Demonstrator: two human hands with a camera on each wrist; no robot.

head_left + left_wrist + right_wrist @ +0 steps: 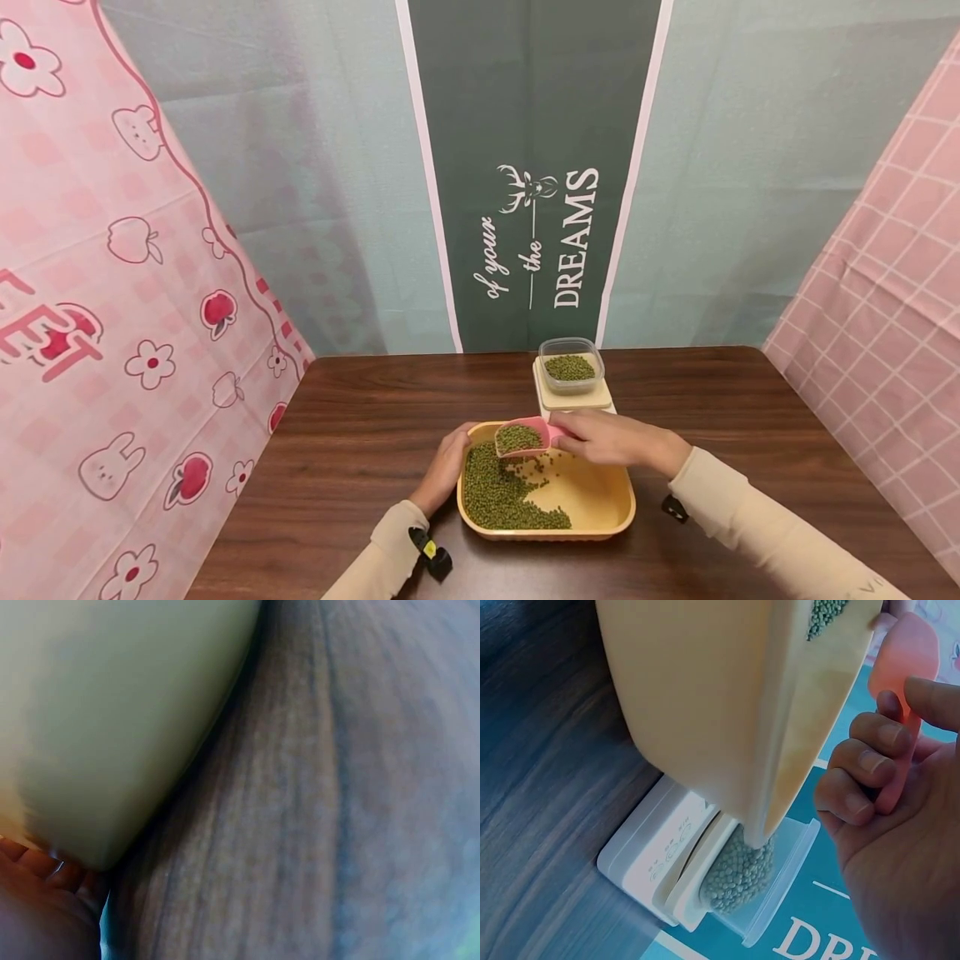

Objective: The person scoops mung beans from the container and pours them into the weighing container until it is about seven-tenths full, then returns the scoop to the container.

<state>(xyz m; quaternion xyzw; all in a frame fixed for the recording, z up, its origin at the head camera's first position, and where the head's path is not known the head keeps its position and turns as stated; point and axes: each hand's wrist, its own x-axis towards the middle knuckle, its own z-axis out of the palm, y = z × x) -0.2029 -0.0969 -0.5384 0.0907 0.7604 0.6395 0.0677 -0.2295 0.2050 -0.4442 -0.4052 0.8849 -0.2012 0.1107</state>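
Fingers (859,761) of your right hand (611,439) grip the bean-filled pink plastic scoop (522,438) above the square yellow tray (618,500) of green beans (495,496), while your left hand (447,467) holds the tray's edge on the table (360,442).

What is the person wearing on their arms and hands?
Both arms wear long, cream sleeves: the left sleeve and the right sleeve. A small black device with a yellow spot is strapped at the left wrist, another black one at the right. The hands are bare, no gloves.
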